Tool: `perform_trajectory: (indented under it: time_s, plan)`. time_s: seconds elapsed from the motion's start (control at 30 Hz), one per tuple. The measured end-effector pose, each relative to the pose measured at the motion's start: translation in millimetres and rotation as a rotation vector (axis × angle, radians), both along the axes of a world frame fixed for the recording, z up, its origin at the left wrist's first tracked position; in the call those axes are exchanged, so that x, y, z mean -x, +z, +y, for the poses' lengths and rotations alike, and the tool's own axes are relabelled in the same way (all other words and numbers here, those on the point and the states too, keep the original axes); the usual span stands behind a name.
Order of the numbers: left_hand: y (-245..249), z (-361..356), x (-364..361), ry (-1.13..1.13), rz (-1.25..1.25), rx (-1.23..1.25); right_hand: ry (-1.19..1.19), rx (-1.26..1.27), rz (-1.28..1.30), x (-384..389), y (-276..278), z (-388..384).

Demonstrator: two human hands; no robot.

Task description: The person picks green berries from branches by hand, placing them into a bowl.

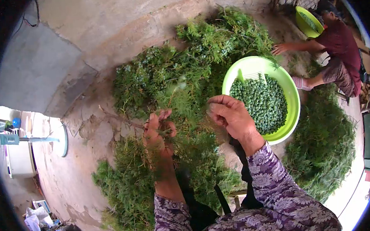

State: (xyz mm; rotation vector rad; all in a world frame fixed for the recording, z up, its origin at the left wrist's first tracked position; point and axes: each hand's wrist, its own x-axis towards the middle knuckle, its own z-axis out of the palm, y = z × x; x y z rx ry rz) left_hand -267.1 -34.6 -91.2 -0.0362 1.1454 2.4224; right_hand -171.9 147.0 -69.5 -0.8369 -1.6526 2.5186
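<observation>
My left hand (159, 135) is closed around a leafy evergreen branch (180, 101), whose feathery sprays spread between my two hands and partly cover the fingers. To its right, my right hand (232, 115) has thumb and fingertips pinched together; anything inside the pinch is too small to make out. Just beyond that hand is a light green plastic basin (293, 97) with a ribbed panel inside its rim. Round green berries (262, 107) fill much of it. A big heap of cut evergreen branches (206, 51), dotted with pale berries, lies in front of me.
More branches (122, 190) lie at my lower left, and another pile (320, 146) is on the right. A person in a dark red shirt (342, 44) crouches at upper right, one hand reaching to the heap, beside a second green basin (307, 22). A fan (63, 140) stands left.
</observation>
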Motion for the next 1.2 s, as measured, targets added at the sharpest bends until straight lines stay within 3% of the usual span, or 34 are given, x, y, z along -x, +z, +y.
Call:
perform_trajectory:
  time_s: [0.07,0.1,0.17,0.23,0.3,0.37,0.4,0.43,0.47,0.5,0.57,0.6,0.63,0.67,0.73,0.77,0.83,0.9,1.0,1.07,1.2]
  plan:
    - [14.4,7.4,-10.5,0.043,0.035,0.121,-0.135,0.156,0.121,1.9,-4.6,0.0]
    - [19.8,10.9,-14.3,0.088,0.072,0.244,-0.140,0.152,0.121,3.0,-2.9,-1.0]
    - [17.2,12.0,-14.1,0.052,0.090,0.253,-0.121,0.087,0.159,4.1,1.5,-2.7]
    - [21.6,12.7,-17.0,0.016,0.106,0.257,-0.096,-0.019,0.151,4.7,0.9,0.1]
    - [32.4,17.7,-26.3,-0.019,0.077,0.439,-0.133,-0.307,0.132,6.3,8.6,-0.9]
    - [4.8,4.5,-19.6,-0.182,0.442,0.647,-0.049,-0.456,0.067,6.6,-15.5,5.6]
    - [6.1,3.3,-18.2,-0.313,0.444,0.756,-0.013,-0.601,0.093,5.8,-16.5,7.0]
    - [19.9,13.3,-26.7,-0.226,0.943,0.821,0.089,-0.765,0.091,-0.2,2.5,12.8]
    - [-13.3,3.4,-8.4,-0.360,0.386,0.335,0.089,-0.651,0.169,-3.0,-5.0,13.8]
    - [-22.0,2.0,-3.8,-0.399,0.381,0.440,0.102,-0.513,0.191,-8.6,-6.2,15.1]
    - [-22.9,5.4,2.2,-0.548,0.283,0.491,0.129,-0.564,0.160,-32.4,16.4,17.7]
    - [-39.4,3.0,16.8,-0.671,0.260,0.608,0.028,-0.665,0.311,-36.2,-18.9,14.4]
    - [-50.1,15.2,30.3,-0.793,0.239,0.741,0.050,-0.646,0.219,-51.3,-12.7,18.6]
    - [-24.8,33.3,6.5,-0.848,0.273,0.715,0.001,-0.528,0.218,-71.1,-12.0,15.8]
    - [38.2,53.5,-67.9,-0.712,0.400,0.691,-0.012,-0.441,0.090,-115.9,-2.1,14.6]
    - [40.9,61.2,-84.9,-0.803,0.481,0.680,-0.048,-0.718,0.082,-138.2,-1.9,15.3]
    - [31.8,80.5,-98.7,-0.923,0.609,0.640,-0.076,-0.789,-0.015,-174.4,-26.4,11.7]
    - [22.1,92.4,-113.3,-1.009,0.604,0.570,-0.183,-0.651,0.114,-210.3,-40.1,1.2]
    - [12.8,95.8,-135.1,-1.115,0.564,0.510,-0.256,-0.683,0.104,-272.0,13.4,-9.4]
    - [7.0,96.5,-147.7,-1.171,0.534,0.480,-0.267,-0.484,0.133,-299.3,21.0,-13.4]
    - [-4.4,100.9,-167.3,-1.266,0.469,0.433,-0.264,-0.490,0.166,-340.8,31.9,-14.9]
